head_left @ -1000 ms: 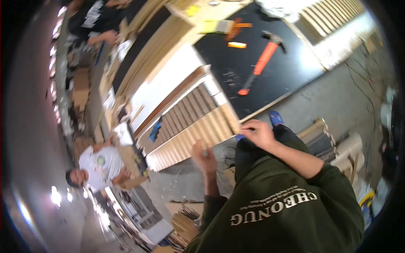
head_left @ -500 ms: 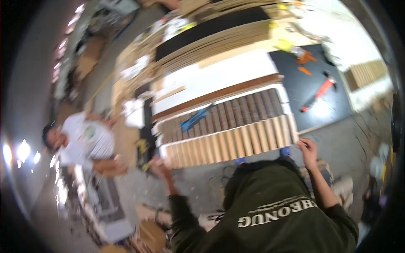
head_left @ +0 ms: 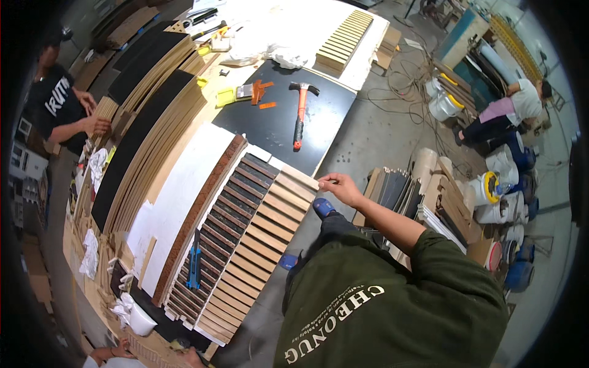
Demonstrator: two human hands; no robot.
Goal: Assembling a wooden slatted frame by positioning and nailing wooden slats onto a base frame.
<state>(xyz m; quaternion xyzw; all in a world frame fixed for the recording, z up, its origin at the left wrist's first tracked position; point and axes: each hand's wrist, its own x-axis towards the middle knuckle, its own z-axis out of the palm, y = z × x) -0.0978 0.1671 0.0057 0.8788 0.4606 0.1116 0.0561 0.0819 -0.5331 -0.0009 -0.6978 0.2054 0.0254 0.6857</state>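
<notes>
A slatted wooden panel (head_left: 261,245) lies along the near edge of the workbench, with a pale row of slats beside a dark brown row. My right hand (head_left: 340,187) has its fingers closed at the panel's right near corner, on the end of the pale row. At the panel's other end, near the lower rim, a small part of my left hand (head_left: 195,357) shows; its fingers are mostly hidden. A blue-handled tool (head_left: 194,267) rests across the dark slats. Behind them runs a long reddish-brown strip (head_left: 199,218) on a white sheet (head_left: 178,184).
A hammer (head_left: 300,113) lies on a black board (head_left: 331,126), near orange pieces (head_left: 262,92). Stacked black-topped boards (head_left: 147,141) stand behind. Another slatted block (head_left: 345,40) sits farther off. Co-workers are at left, lower left and right. Buckets (head_left: 445,104) and cables lie on the floor.
My view has swung to the right, so the panel now runs diagonally. My right hand stays at its corner. My left hand has slipped almost out of view at the lower rim.
</notes>
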